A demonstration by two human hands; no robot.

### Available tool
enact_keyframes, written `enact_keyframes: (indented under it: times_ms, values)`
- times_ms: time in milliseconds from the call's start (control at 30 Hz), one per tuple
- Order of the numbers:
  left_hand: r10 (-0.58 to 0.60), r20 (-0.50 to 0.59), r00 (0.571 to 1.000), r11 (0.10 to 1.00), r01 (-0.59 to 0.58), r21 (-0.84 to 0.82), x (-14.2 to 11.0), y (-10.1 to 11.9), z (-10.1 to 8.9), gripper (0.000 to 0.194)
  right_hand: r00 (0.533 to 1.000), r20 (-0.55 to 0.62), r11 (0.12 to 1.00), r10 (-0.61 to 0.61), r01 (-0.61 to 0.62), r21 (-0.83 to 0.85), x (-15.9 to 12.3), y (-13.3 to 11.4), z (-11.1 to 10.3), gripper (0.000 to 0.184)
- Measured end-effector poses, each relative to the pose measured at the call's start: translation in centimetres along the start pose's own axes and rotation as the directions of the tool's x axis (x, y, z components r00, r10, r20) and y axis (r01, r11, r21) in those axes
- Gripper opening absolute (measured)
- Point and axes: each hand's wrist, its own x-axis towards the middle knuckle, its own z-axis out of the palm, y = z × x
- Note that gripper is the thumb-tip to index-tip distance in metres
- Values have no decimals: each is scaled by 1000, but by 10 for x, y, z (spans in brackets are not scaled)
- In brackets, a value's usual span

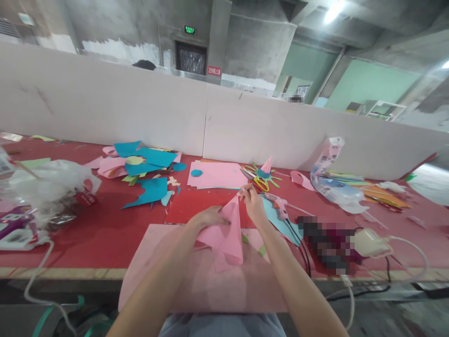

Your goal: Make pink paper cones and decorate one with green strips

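Observation:
A sheet of pink paper [234, 238], rolled into a cone shape, is held between my two hands above a larger pink sheet [154, 262] at the table's front edge. My left hand [212, 217] is closed on the cone's left side, with its fingers partly behind the paper. At the narrow tip, my right hand [249, 194] pinches the paper. Behind the hands lies a red sheet [185, 206]. Scissors with yellow handles [262, 184] and a small pink cone on a blue and green base [265, 171] are just beyond my right hand.
Blue paper scraps [154, 159] and a stack of pink sheets [217, 175] lie farther back. A pink glue gun [280, 207] with a black cord rests on the right. Plastic bags [52, 180] crowd the left. A white partition [140, 107] stands along the table's back.

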Motion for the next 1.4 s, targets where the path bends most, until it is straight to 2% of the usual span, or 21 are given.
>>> enact_keyframes:
  times_ms: [133,267,467,900,1133,1400]
  values:
    - [7,-8,1000,999,-7,-44,-2,0,0,59,997,-72,999,-7,11,49,1,-4,-4,30]
    - [13,-15,1000,999,-14,-45,0,-2,0,58,1000,-12,996,-16,17,92,3,-6,-5,31]
    - [33,2,999,998,-32,-54,3,-5,2,55,999,51,999,6,-9,47,1,-3,0,31]
    - [-26,15,1000,999,27,-25,0,-1,-1,69,996,83,1000,27,-28,10,-6,-5,-3,25]
    - [-13,54,998,990,20,-141,-7,5,-3,55,995,103,1000,19,-20,8,-13,-10,-6,27]
    - [-24,34,999,988,29,-155,-2,-2,1,58,994,110,1000,11,-10,-6,-18,-11,-7,26]
